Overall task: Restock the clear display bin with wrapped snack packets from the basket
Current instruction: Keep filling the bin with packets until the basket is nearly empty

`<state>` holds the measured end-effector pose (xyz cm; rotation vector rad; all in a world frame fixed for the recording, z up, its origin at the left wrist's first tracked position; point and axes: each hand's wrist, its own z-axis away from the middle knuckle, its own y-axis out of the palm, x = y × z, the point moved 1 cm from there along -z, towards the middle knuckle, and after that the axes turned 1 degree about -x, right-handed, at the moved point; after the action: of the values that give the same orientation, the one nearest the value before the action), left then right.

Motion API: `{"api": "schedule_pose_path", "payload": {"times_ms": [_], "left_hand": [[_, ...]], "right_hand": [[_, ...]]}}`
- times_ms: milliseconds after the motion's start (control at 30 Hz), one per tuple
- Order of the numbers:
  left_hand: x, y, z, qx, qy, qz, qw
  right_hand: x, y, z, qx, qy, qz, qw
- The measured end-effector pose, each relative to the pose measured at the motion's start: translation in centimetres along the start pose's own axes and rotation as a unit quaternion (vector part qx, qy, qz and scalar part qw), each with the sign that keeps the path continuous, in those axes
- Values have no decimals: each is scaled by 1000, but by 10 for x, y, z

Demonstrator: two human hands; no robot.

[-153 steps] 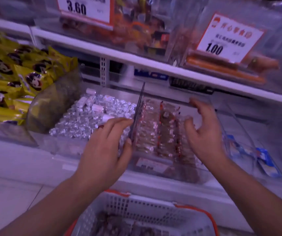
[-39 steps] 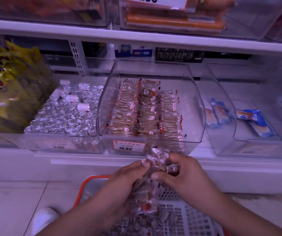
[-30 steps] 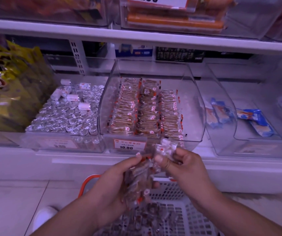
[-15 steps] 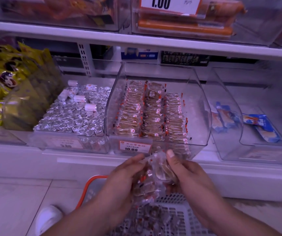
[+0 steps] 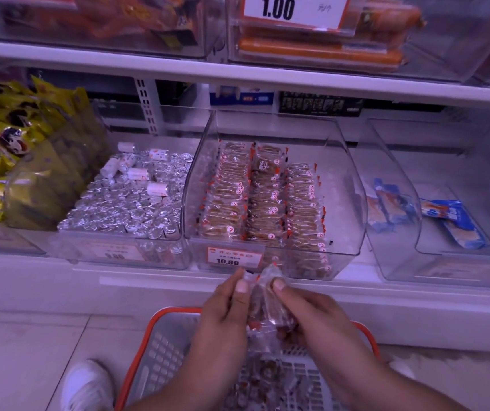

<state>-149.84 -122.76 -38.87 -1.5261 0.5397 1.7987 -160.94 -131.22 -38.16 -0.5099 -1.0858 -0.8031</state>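
Fingers of both hands are clamped on one small stack of packets (image 5: 269,307), held upright just above the basket (image 5: 160,348). The left hand (image 5: 223,315) grips its left side, the right hand (image 5: 306,312) its right. The stack's long axis points away, toward the bin (image 5: 353,185) straight ahead, where rows of packets are seen with bare floor at the right.

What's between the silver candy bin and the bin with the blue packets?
In the head view, the clear display bin, holding rows of wrapped snack packets, with a 10.80 price tag in front.
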Motion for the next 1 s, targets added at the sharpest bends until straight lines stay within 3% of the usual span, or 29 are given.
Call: {"api": "schedule_pose_path", "payload": {"times_ms": [200, 333, 433, 567, 800, 1000], "left_hand": [[12, 6, 2, 9, 79, -137, 987], [14, 9, 4, 24, 58, -84, 994], [16, 8, 2, 62, 45, -55, 996], [14, 3, -3, 111, 86, -61, 988], [16, -3, -2, 116, 104, -106, 982], [13, -7, -6, 123, 117, -111, 979]], "right_hand": [[-11, 24, 4, -27, 97, -172, 980], [-12, 25, 4, -36, 116, -246, 962], [-11, 23, 5, -44, 89, -254, 962], [-5, 16, 3, -57, 66, -217, 972], [1, 2, -3, -104, 64, -120, 985], [1, 4, 0, -84, 108, -230, 963]]}}
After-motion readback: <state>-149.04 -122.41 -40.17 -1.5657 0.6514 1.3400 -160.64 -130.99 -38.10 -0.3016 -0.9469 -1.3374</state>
